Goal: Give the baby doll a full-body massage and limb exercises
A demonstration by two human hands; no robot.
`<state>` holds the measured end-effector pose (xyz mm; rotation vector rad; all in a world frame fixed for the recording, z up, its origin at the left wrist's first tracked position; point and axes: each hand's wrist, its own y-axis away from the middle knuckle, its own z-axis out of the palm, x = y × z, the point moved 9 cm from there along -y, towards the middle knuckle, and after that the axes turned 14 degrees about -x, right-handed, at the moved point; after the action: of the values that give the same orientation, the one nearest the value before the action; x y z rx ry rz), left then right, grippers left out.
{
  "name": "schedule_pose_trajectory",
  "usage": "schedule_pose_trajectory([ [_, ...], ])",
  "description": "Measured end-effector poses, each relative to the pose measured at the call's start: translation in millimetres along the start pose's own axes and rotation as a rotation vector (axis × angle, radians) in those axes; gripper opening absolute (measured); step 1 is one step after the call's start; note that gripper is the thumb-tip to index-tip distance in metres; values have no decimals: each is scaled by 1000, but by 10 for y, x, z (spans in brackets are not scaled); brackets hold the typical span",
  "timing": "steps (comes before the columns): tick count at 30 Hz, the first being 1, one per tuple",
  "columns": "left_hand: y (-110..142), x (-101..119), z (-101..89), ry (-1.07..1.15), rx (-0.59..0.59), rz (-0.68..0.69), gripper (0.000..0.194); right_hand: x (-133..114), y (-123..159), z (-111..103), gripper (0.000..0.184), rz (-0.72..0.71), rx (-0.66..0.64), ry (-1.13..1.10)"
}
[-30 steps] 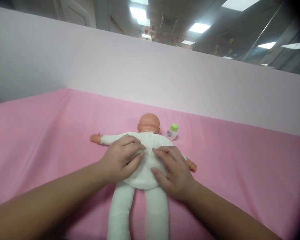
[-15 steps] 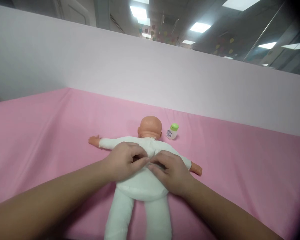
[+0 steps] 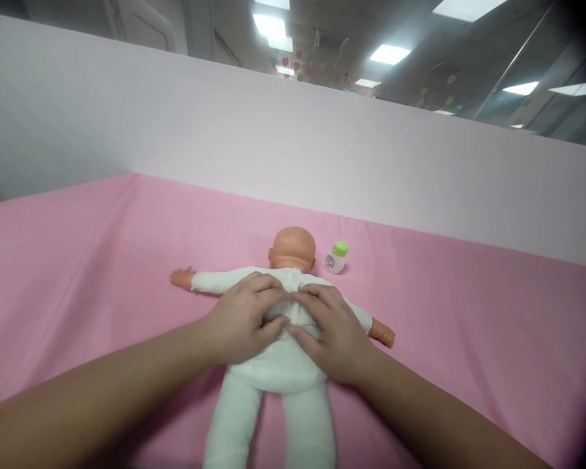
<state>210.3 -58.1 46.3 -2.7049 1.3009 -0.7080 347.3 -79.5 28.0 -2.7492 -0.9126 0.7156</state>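
Observation:
A baby doll (image 3: pixel 273 374) with a white cloth body lies face down, its bald head (image 3: pixel 293 247) pointing away from me and its arms spread wide. My left hand (image 3: pixel 247 317) rests on the left side of its back, thumb apart from the fingers. On the right side of the back lies my right hand (image 3: pixel 336 331), its thumb also spread from the fingers. The fingertips of both hands nearly meet along the middle of the back. Neither hand grips anything. A small bottle with a green cap (image 3: pixel 336 257) stands right of the doll's head.
Pink cloth (image 3: pixel 449 345) with a few creases covers the surface under the doll. A white padded wall (image 3: pixel 293 143) rises behind it. Above the wall, glass shows ceiling lights (image 3: pixel 389 54) and heart-shaped stickers.
Both hands have opened from a closer, pinched shape, and their fingers now lie flatter and more spread on the doll's back. The doll's left-side arm has shifted very slightly.

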Motion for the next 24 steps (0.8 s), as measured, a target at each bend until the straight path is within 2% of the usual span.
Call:
schedule_pose_trajectory([
  [3, 7, 8, -26, -19, 9, -19, 42, 9, -5, 7, 53, 12, -8, 24],
  [8, -8, -12, 50, -20, -94, -70, 35, 34, -28, 66, 44, 36, -107, -14],
  [14, 2, -3, 12, -120, -39, -61, 50, 30, -12, 29, 58, 41, -50, 88],
  [20, -26, -63, 130, -124, -119, -27, 46, 70, -52, 80, 54, 50, -120, 35],
  [24, -16, -76, 106, -155, -101, -40, 56, 89, -66, 75, 64, 86, -133, 28],
])
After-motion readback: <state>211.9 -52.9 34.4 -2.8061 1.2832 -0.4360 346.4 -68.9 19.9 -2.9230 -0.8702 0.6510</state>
